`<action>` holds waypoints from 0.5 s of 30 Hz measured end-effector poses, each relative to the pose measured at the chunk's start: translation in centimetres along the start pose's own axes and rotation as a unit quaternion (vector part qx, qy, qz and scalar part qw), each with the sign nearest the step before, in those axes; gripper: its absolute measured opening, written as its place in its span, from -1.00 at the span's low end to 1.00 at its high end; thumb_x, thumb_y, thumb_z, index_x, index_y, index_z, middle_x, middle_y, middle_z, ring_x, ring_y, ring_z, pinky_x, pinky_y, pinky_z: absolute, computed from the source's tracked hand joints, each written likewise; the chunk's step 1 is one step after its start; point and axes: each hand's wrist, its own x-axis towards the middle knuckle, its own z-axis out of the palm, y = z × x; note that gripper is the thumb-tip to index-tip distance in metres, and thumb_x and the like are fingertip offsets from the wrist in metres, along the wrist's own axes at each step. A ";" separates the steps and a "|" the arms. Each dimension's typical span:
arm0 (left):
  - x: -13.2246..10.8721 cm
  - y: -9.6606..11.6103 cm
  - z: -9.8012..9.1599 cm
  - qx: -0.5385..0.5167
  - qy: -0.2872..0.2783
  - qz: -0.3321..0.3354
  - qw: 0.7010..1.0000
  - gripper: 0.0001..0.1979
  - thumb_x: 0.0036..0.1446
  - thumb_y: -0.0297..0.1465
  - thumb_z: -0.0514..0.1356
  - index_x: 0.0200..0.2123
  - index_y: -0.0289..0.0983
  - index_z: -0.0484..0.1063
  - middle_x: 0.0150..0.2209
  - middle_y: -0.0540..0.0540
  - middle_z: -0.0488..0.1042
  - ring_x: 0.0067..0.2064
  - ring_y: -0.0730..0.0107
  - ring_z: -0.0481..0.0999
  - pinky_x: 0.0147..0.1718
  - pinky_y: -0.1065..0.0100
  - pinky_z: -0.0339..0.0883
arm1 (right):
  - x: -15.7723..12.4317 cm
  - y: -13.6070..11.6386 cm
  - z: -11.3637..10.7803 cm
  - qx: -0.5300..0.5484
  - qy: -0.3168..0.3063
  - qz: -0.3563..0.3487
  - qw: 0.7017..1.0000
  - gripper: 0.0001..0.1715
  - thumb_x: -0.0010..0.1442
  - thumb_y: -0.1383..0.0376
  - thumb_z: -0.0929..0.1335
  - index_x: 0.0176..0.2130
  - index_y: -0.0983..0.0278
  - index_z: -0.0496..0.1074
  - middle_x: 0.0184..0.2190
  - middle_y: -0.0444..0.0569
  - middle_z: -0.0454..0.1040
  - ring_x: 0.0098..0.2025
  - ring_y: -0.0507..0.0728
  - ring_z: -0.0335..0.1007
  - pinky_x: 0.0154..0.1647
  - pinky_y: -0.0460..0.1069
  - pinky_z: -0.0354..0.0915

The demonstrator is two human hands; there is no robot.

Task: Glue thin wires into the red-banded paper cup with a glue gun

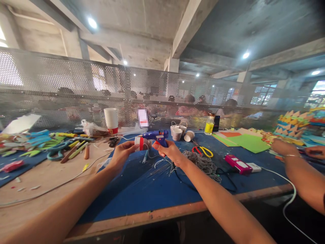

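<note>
My left hand (123, 152) grips a small paper cup (141, 143) with a red band, held on its side above the blue table mat (142, 193). My right hand (169, 151) is wrapped round the handle of a blue glue gun (154, 135). The gun's nozzle points left and sits at the cup's upper side. A heap of grey twine (201, 162) lies just right of my right wrist. Thin wires or glue strands trail below the hands.
Yellow-handled scissors (204, 150), a pink glue gun (237, 164) with a white cord, several small wrapped cups (179, 131), a yellow bottle (209, 124), a white cup stack (111, 120) and green paper (250, 141) lie about. Another person's arm (297, 166) reaches in at right. A mesh screen (76, 88) stands behind.
</note>
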 end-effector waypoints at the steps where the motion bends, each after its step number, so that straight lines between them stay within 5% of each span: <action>1: 0.1 -0.1 -0.1 0.003 0.000 0.001 1.000 -0.50 -0.16 -0.09 0.40 -0.22 -0.31 0.57 -0.48 -0.05 0.56 -0.54 0.38 0.43 -0.52 0.37 0.25 | 0.0 -0.1 0.0 -0.001 -0.003 0.002 1.000 -0.47 0.05 -0.11 0.42 -0.30 0.30 0.42 -0.61 -0.24 0.19 -0.57 -0.05 0.06 -0.48 -0.10 0.08; 10: 1.0 -1.1 -1.1 -0.013 0.032 -0.011 0.999 -0.48 -0.25 -0.09 0.43 -0.27 -0.35 0.58 -0.40 -0.17 0.59 -0.43 0.28 0.52 -0.43 0.31 0.36 | 0.7 1.3 -0.3 -0.102 0.073 -0.018 0.992 -0.48 0.09 -0.10 0.39 -0.22 0.29 0.47 -0.61 -0.22 0.27 -0.60 -0.03 0.15 -0.52 -0.11 0.16; 15: 1.6 -1.6 -1.6 -0.016 0.058 -0.023 0.998 -0.45 -0.35 -0.09 0.46 -0.31 -0.36 0.58 -0.37 -0.15 0.59 -0.40 0.32 0.51 -0.35 0.31 0.37 | 0.7 1.6 -0.6 -0.283 0.146 -0.038 0.947 -0.55 0.19 -0.06 0.34 -0.16 0.25 0.44 -0.39 -0.06 0.51 -0.38 0.09 0.45 -0.32 -0.06 0.29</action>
